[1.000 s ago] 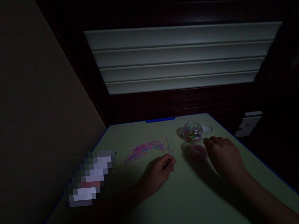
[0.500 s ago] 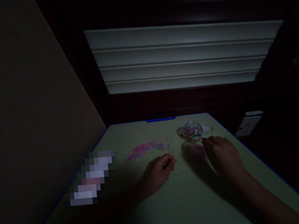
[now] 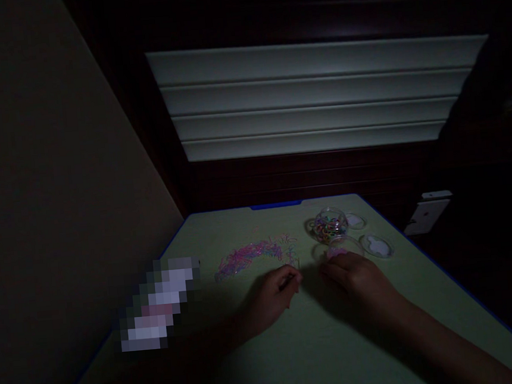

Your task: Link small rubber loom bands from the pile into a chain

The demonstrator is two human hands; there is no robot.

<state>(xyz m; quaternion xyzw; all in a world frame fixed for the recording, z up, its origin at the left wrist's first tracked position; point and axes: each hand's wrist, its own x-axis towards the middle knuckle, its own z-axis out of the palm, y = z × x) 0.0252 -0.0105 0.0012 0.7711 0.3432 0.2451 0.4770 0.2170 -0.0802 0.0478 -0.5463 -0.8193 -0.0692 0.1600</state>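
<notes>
My left hand (image 3: 276, 298) rests on the table with thumb and fingers curled into a pinch; anything between them is too small and dark to make out. Near its fingertips lies a loose pile of thin coloured loops, like small rubber bands (image 3: 249, 256), mostly pink and purple. My right hand (image 3: 360, 278) is closed, fingertips pressed together at the front left of a clear round container (image 3: 347, 242) with pink contents. The hand partly covers that container, and whatever its fingers hold is hidden. Just behind stands a clear jar (image 3: 331, 226) of multicoloured bands.
Two clear lids, a far one (image 3: 355, 221) and a nearer one (image 3: 377, 245), lie right of the containers. A blurred-out pale object (image 3: 161, 305) lies at the table's left edge. The pale table (image 3: 297, 355) has a blue rim, with a wall at left and slatted panel (image 3: 306, 98) behind.
My right hand has moved left from the right side of the pink container to its front. The nearer lid now shows. My left hand has hardly moved.
</notes>
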